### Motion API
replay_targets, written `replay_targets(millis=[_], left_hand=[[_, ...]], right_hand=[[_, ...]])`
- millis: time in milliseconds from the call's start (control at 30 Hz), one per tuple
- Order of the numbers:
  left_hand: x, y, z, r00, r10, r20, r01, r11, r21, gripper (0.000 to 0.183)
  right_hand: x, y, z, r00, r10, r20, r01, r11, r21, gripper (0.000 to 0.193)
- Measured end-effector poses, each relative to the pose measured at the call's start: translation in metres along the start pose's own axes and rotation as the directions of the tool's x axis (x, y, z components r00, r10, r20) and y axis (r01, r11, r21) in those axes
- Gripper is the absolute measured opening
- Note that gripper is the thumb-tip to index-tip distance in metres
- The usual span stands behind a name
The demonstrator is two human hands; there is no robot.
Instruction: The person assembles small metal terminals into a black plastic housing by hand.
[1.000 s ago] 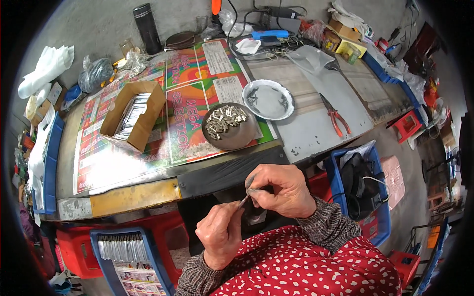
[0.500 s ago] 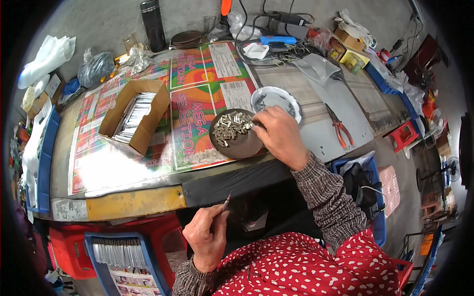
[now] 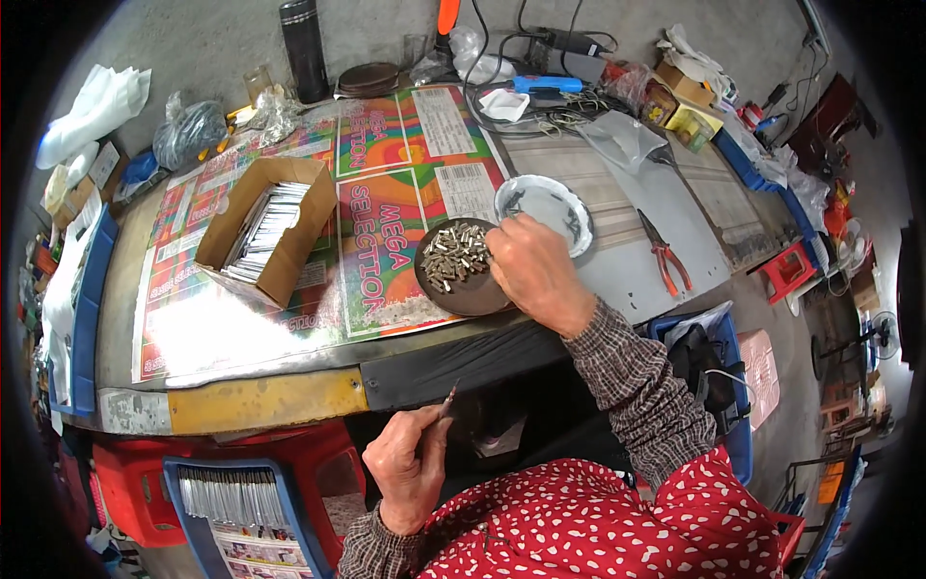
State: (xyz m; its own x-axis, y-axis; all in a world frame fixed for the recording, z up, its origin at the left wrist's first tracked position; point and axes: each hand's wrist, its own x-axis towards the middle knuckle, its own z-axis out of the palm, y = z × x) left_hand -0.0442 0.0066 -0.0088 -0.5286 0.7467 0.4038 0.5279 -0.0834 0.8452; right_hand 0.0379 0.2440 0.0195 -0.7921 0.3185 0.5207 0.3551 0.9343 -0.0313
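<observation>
My left hand (image 3: 405, 465) is raised in front of the table edge. Its thumb and fingers pinch a thin, dark, pointed piece (image 3: 449, 397), whose lower part is hidden in the grip. Over the right side of a round brown dish (image 3: 473, 301), my right hand (image 3: 546, 268) has its fingers curled together; whatever is in them is hidden. Small silvery metal tubes (image 3: 451, 259) lie heaped in that dish. Just behind the right hand is a white bowl (image 3: 583, 214) with dark slender bits inside.
Left of the dish, an open cardboard box (image 3: 307, 253) holds many slim silvery pieces. Red-handled pliers (image 3: 666, 259) lie to the right. Cables and plastic bags (image 3: 622, 138) crowd the back. Below the table edge, a blue tray (image 3: 179, 494) carries a row of slim silvery sticks.
My right fingers have drawn in from the heap of metal tubes and are more tightly curled. My left hand keeps its pinch, nearly still. The whole view has shifted slightly.
</observation>
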Motion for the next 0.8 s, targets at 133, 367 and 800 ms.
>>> replay_targets(millis=[133,367,800], left_hand=[[-0.002,0.004,0.000,1.000,0.004,0.011,-0.004,1.000,0.009,0.016],[-0.005,0.011,-0.002,0.998,-0.038,0.047,0.037,0.999,0.040,0.011],[-0.015,0.033,0.009,0.993,0.033,0.109,-0.024,0.996,-0.085,0.015]], right_hand=[[-0.005,0.002,0.000,0.996,0.008,-0.089,0.003,0.993,0.119,0.013],[-0.019,-0.017,-0.033,0.991,0.114,-0.068,-0.066,0.865,0.497,0.015],[-0.079,-0.071,-0.074,0.883,0.280,0.377,-0.371,-0.077,0.925,0.011]])
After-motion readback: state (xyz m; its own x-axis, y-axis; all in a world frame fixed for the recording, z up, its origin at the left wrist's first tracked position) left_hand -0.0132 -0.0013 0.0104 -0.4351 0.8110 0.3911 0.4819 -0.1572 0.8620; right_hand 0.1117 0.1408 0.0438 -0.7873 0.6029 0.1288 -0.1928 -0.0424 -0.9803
